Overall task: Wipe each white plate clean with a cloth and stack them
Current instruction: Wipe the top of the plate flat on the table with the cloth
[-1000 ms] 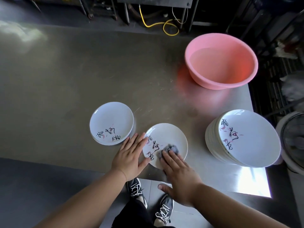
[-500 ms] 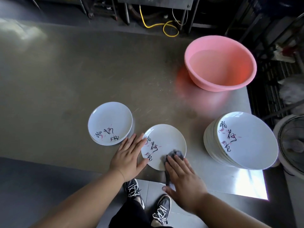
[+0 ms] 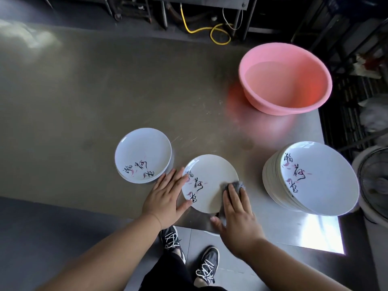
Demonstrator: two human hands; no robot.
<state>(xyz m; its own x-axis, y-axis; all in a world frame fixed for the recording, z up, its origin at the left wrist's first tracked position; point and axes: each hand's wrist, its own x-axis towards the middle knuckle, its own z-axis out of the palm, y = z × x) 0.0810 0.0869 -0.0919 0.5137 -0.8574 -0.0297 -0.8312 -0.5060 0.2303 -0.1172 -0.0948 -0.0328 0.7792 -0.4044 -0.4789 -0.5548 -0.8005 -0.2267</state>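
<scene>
A white plate (image 3: 212,175) with black brush writing lies near the front edge of the steel table (image 3: 105,97). My left hand (image 3: 165,196) rests flat with straight fingers against the plate's left rim. My right hand (image 3: 237,215) presses a grey cloth (image 3: 237,185) with straight fingers onto the plate's right rim. To the left sits a short stack of white plates (image 3: 142,154). A tall stack of white plates (image 3: 310,177) stands at the right.
A pink basin (image 3: 285,78) holding water stands at the back right of the table. A fan (image 3: 373,181) is beyond the table's right edge. A yellow hose (image 3: 212,32) lies on the floor behind. My shoes (image 3: 189,255) show below the front edge.
My right hand has slid the cloth from the plate's lower middle out to its right rim. My left hand has stayed at the left rim.
</scene>
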